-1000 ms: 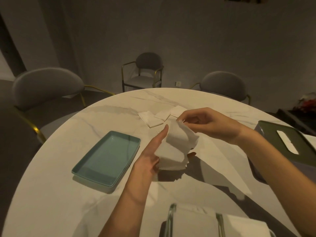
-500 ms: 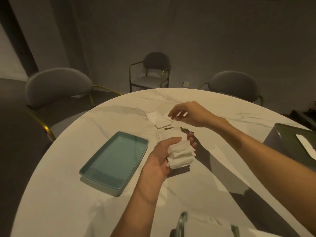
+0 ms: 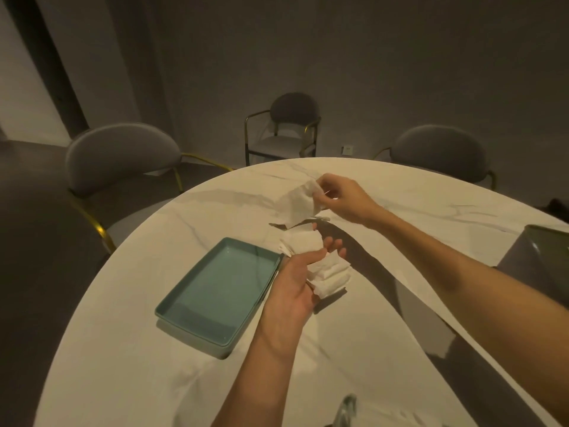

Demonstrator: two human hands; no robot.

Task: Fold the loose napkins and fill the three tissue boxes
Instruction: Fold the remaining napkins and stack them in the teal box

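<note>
Two hands work over the pale marble surface (image 3: pixel 123 349), each with its grip closed on paper. The left hand (image 3: pixel 295 282) holds a stack of folded napkins (image 3: pixel 326 269), thumb laid across the top and fingertips (image 3: pixel 334 246) curling up round the far side; the stack sits just above the surface, a little right of the tray. The right hand (image 3: pixel 341 198), reaching further out across the surface, pinches a single loose napkin (image 3: pixel 297 206) by its upper corner between thumb and fingers, so the sheet hangs down crumpled and tilted, its lower edge close over the stack without clearly touching it. Beneath the hanging sheet a strip of another white napkin (image 3: pixel 320 217) lies flat on the surface, mostly hidden. Just left of the left hand lies a shallow teal rectangular tray (image 3: pixel 184 306), set at an angle. At the right edge of the view stands a dark green tissue box (image 3: pixel 535 257), only partly visible and well apart from both hands. At the bottom edge a blurred shiny object (image 3: pixel 346 409) shows; what it is cannot be told. Beyond the surface stand three grey round-backed chairs with gold-coloured frames: one at the left (image 3: pixel 123 155), one by the far wall (image 3: pixel 292 115), one at the right (image 3: pixel 440 152).
</note>
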